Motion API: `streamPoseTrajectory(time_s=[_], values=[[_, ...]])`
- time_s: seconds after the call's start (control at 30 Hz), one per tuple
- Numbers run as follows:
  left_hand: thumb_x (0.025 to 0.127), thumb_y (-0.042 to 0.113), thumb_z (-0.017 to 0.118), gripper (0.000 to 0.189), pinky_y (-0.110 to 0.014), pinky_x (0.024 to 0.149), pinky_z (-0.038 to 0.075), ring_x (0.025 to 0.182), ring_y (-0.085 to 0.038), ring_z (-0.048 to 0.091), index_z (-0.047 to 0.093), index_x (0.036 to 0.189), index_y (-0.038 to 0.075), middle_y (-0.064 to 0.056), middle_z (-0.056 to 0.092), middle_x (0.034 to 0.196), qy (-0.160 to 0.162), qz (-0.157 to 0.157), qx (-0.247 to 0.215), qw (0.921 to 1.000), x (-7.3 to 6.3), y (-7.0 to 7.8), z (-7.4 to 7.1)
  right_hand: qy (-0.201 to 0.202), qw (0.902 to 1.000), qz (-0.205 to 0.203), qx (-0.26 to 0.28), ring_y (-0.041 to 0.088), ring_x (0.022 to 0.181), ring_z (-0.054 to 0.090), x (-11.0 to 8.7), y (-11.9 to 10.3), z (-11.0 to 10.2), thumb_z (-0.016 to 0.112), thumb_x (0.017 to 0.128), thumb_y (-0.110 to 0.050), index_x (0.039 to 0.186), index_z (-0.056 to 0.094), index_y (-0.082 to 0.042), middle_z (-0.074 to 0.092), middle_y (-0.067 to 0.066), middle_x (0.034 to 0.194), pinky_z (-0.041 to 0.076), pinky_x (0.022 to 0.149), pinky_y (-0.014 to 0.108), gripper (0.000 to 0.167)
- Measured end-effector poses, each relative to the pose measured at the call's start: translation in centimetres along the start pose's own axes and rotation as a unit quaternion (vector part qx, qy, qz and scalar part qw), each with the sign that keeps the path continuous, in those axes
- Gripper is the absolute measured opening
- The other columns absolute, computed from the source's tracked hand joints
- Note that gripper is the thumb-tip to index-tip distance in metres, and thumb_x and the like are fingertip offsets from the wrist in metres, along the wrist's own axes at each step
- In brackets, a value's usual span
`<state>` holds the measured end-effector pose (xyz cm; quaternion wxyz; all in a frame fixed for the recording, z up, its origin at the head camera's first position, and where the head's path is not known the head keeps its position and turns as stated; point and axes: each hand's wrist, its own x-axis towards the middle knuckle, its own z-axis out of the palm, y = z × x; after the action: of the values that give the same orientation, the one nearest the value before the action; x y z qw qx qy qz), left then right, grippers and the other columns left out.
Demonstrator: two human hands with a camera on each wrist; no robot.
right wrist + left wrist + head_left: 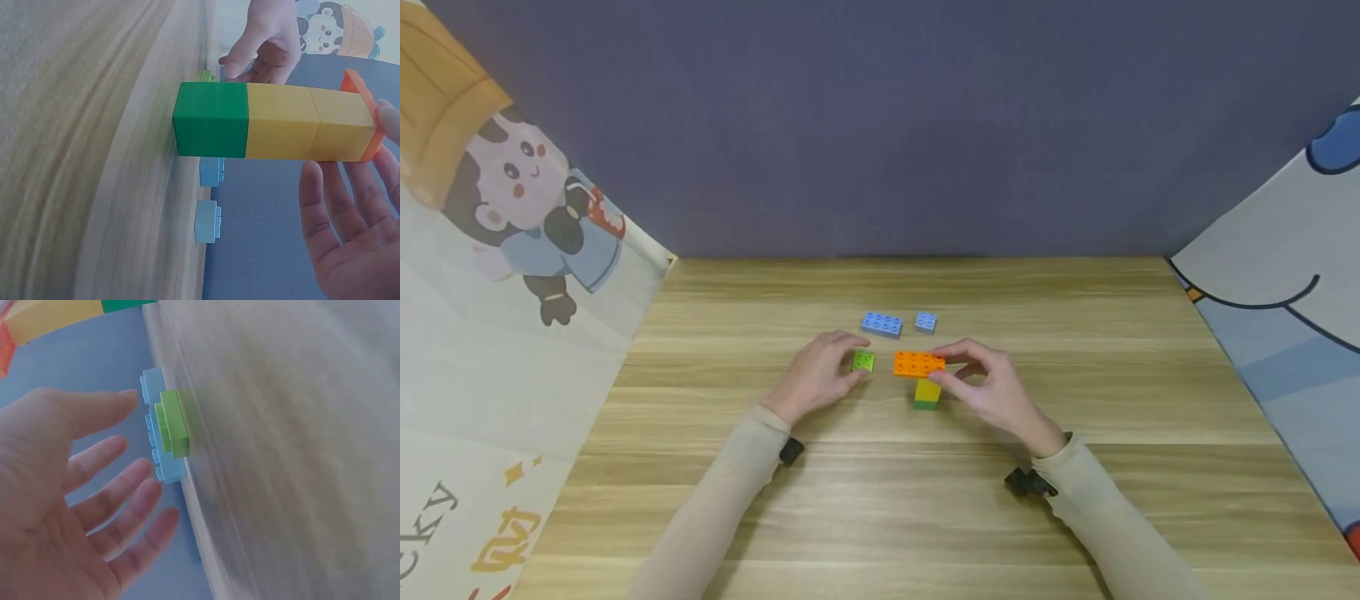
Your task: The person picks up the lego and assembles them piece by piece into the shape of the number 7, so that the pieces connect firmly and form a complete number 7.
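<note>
In the head view my right hand [992, 387] pinches the right end of a flat orange building brick [913, 364] between thumb and fingers. That brick lies across the top of a small tower. From the right wrist view, the tower has a green block [212, 120] at its base and two yellow blocks [281, 122] above, with the orange piece at the top. My left hand [820, 375] hovers beside a small lime-green brick [863, 362], thumb and fingers spread around it. The left wrist view shows a gap between those fingers and the lime brick.
Behind the hands, a long blue brick [882, 325] and a small square blue brick [926, 322] lie on the wooden table [887, 517]. A dark blue panel [880, 125] rises along the table's far edge, with printed cartoon walls on both sides.
</note>
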<state>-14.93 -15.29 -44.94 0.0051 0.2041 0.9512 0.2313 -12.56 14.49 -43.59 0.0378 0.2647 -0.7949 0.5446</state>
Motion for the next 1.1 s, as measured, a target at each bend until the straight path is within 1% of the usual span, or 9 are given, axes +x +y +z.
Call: streamPoseTrajectory(time_s=[0.2,0.37,0.6,0.83,1.1], values=[[0.093,0.032,0.083,0.051,-0.053,0.116,0.049,0.134,-0.034,0.063,0.069,0.138,0.011,-0.012,0.069,0.143,-0.019,0.003,0.021,0.9996,0.7,-0.3,0.2,-0.003,1.0,0.008,0.0,0.006,0.094,0.07,0.0,-0.1,0.0,0.081,0.092,-0.002,0.118,0.075,-0.004,0.078,0.014,0.118,0.063,0.076,0.027,0.026],[0.093,0.031,0.084,0.051,-0.051,0.114,0.051,0.131,-0.034,0.064,0.07,0.137,0.009,-0.014,0.069,0.141,-0.035,0.0,0.022,0.9992,0.9,-0.4,0.4,-0.003,1.0,0.008,0.002,0.006,0.094,0.071,0.0,-0.1,0.1,0.081,0.093,-0.001,0.118,0.075,-0.004,0.078,0.015,0.118,0.063,0.077,0.027,0.026],[0.093,0.03,0.084,0.049,-0.051,0.114,0.052,0.131,-0.034,0.064,0.071,0.137,0.01,-0.013,0.069,0.142,-0.045,-0.006,0.021,0.9988,1.2,-0.6,0.5,-0.001,1.0,0.007,0.002,0.006,0.094,0.07,0.0,-0.3,0.0,0.081,0.092,-0.001,0.118,0.075,-0.003,0.078,0.015,0.119,0.063,0.077,0.027,0.026],[0.094,0.03,0.083,0.044,-0.051,0.112,0.053,0.128,-0.033,0.065,0.074,0.132,0.009,-0.013,0.07,0.139,-0.051,-0.005,0.022,0.9985,1.3,-0.6,0.5,-0.001,1.0,0.009,0.002,0.006,0.094,0.07,0.1,-0.4,0.1,0.081,0.092,-0.001,0.118,0.075,-0.003,0.078,0.015,0.119,0.063,0.077,0.027,0.026],[0.096,0.031,0.081,0.042,-0.052,0.115,0.051,0.13,-0.035,0.064,0.075,0.13,0.008,-0.014,0.07,0.14,-0.059,-0.008,0.018,0.9981,1.3,-0.6,0.3,-0.001,0.9999,0.01,0.002,0.007,0.094,0.07,0.1,-0.4,0.1,0.081,0.092,-0.001,0.118,0.075,-0.003,0.078,0.015,0.119,0.063,0.077,0.027,0.027]])
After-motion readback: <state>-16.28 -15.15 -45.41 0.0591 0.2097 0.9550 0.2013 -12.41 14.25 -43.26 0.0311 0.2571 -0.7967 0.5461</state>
